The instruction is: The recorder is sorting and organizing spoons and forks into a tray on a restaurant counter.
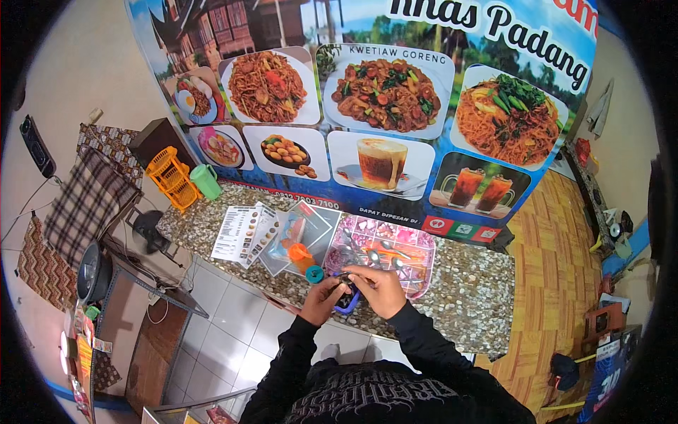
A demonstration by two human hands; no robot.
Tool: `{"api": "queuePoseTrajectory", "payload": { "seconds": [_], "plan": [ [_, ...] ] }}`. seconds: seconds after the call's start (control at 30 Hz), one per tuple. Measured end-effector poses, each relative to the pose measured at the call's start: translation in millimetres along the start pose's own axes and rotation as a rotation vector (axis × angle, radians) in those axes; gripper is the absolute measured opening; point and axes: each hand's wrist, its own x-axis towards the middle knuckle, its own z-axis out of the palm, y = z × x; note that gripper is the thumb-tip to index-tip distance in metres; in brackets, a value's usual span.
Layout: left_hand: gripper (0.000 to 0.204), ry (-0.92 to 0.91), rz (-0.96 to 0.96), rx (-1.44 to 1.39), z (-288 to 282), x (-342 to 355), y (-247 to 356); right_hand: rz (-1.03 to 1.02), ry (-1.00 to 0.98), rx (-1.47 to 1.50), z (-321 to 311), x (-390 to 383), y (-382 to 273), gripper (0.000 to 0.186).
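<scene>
Head view looks down on a speckled stone counter (466, 297) set against a big food banner (395, 106). Both hands meet over the counter's near edge. The left hand (323, 298) is curled around a small dark item (345, 284) from the left, fingers closed on it. The right hand (381, 288) covers the same item from the right, fingers bent and pinching it at the top. What the item is cannot be told; a blue-edged piece (347, 305) shows just below it, between the two hands.

Just left of the hands a teal cap (315, 274) lies on the counter, touching or nearly touching an orange bottle (301, 256) behind it. Behind the hands sits a pink patterned tray (417, 244) with several spoons (385, 253) lying in it. Left of the tray are clear plastic sleeves (311, 226) and a printed menu sheet (240, 233). At the counter's far left end stand a green jug (205, 181) and a yellow crate (171, 178), side by side. Black sleeves cover both forearms.
</scene>
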Motion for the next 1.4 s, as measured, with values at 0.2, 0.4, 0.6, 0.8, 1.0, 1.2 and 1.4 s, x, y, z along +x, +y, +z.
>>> {"api": "queuePoseTrajectory", "payload": {
  "seconds": [0.2,0.4,0.6,0.8,1.0,1.2,1.4],
  "plan": [
    [0.018,-0.028,-0.018,0.205,-35,13,-11,-0.133,0.085,-0.031,34,8,9,0.025],
    [0.023,0.008,0.135,0.261,-56,22,-34,-0.071,0.163,-0.137,61,9,16,0.022],
    [0.023,-0.041,0.124,0.357,-69,29,-56,-0.022,0.259,-0.222,83,4,50,0.022],
    [0.023,-0.047,0.152,0.412,-76,34,-68,0.091,0.285,-0.229,96,-1,59,0.021],
    [0.023,-0.086,0.083,0.431,-79,40,-74,0.107,0.333,-0.233,106,-2,71,0.021],
    [0.024,-0.120,0.070,0.428,-84,41,-80,0.193,0.341,-0.215,110,-2,71,0.022],
    [0.021,-0.131,0.078,0.440,-87,42,-81,0.147,0.367,-0.293,114,-4,78,0.022]
  ]
}}
